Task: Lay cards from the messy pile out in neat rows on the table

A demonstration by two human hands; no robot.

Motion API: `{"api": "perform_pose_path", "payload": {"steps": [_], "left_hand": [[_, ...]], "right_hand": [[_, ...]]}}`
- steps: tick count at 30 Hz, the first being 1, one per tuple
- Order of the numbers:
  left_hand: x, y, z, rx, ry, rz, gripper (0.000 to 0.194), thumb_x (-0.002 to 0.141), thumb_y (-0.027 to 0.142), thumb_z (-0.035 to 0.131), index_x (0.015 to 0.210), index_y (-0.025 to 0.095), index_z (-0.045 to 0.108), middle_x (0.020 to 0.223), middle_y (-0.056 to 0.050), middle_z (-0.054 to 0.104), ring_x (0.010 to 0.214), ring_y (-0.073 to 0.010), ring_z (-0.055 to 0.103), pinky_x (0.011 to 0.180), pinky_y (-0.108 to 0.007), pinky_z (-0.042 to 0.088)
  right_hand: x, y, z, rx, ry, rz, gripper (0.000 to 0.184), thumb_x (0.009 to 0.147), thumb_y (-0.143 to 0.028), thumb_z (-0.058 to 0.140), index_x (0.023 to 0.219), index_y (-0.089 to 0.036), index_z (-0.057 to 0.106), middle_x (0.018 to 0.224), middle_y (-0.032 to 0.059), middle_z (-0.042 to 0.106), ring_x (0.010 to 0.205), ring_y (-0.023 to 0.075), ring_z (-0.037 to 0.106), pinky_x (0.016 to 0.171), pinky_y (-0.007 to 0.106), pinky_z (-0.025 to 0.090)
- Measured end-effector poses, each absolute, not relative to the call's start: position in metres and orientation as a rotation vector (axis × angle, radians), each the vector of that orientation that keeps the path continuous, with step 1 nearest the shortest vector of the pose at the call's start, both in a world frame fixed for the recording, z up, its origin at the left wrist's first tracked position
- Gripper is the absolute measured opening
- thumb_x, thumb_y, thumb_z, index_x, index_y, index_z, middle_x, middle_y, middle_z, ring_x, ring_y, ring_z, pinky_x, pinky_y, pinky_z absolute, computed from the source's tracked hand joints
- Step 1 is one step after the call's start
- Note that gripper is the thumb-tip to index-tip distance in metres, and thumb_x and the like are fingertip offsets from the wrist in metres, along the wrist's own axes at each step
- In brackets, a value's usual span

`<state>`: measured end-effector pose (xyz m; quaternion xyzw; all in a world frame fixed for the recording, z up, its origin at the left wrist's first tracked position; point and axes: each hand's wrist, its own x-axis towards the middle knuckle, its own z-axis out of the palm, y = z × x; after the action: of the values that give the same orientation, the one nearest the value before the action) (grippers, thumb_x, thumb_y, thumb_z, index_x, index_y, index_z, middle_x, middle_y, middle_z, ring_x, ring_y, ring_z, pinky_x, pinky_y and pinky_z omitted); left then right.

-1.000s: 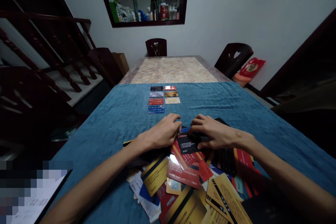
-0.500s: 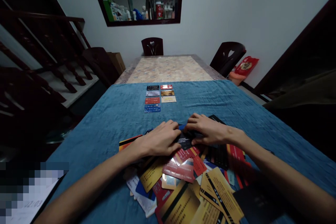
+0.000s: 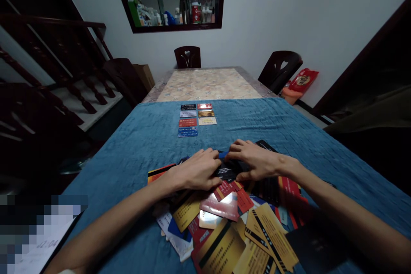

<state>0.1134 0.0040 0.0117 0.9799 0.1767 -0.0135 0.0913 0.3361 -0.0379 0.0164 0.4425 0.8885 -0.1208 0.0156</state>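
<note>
Black, flat card with white print (image 3: 226, 171) lies on the colourful card pile (image 3: 221, 246), between the left hand (image 3: 199, 171) and right hand (image 3: 253, 158). Their fingers (image 3: 236, 148) bend; I can't tell if they pinch. It's likely light, stiff and slippery, so hold its edges.

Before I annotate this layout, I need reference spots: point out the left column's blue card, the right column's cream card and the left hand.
Blue card (image 3: 188, 132): head view, middle of its face.
Cream card (image 3: 207, 121): head view, middle of its face.
Left hand (image 3: 201, 170): head view, back of the hand.
</note>
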Motion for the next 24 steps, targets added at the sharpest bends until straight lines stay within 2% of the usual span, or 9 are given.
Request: {"api": "perform_pose_path", "payload": {"steps": [7,12,17,24], "left_hand": [[0.114,0.004,0.011,2.91,0.508,-0.008,0.027,0.088,0.036,0.057,0.099,0.014,0.067,0.103,-0.01,0.063,0.096,-0.0238,0.057,0.085,-0.036,0.045],[0.115,0.007,0.017,2.885,0.477,0.011,0.02,0.086,0.03,0.056,0.088,0.015,0.069,0.094,-0.009,0.066,0.089,-0.0221,0.059,0.08,-0.033,0.045],[0.115,0.015,0.02,2.754,0.428,0.084,0.018,0.085,0.021,0.054,0.081,0.015,0.07,0.083,-0.007,0.069,0.086,-0.0197,0.061,0.083,-0.032,0.046],[0.113,0.022,0.02,2.641,0.415,0.157,0.022,0.087,0.02,0.051,0.082,0.016,0.073,0.084,-0.006,0.072,0.088,-0.0176,0.062,0.083,-0.029,0.046]], "right_hand": [[0.339,-0.037,0.015,1.354,2.816,-0.379,0.043,0.078,-0.034,0.071,0.119,-0.02,0.066,0.105,0.0114,0.063,0.105,0.0303,0.05,0.086,0.045,0.043],[0.345,-0.034,0.014,1.319,2.889,-0.478,0.038,0.082,-0.035,0.069,0.117,-0.02,0.07,0.1,0.0104,0.066,0.103,0.0276,0.052,0.091,0.044,0.043],[0.349,-0.031,0.014,1.28,2.986,-0.562,0.03,0.089,-0.036,0.061,0.111,-0.018,0.072,0.1,0.0104,0.071,0.102,0.0257,0.055,0.093,0.042,0.043],[0.35,-0.028,0.015,1.251,3.016,-0.659,0.029,0.094,-0.035,0.053,0.104,-0.016,0.072,0.1,0.0096,0.073,0.096,0.023,0.059,0.09,0.039,0.043]]}}
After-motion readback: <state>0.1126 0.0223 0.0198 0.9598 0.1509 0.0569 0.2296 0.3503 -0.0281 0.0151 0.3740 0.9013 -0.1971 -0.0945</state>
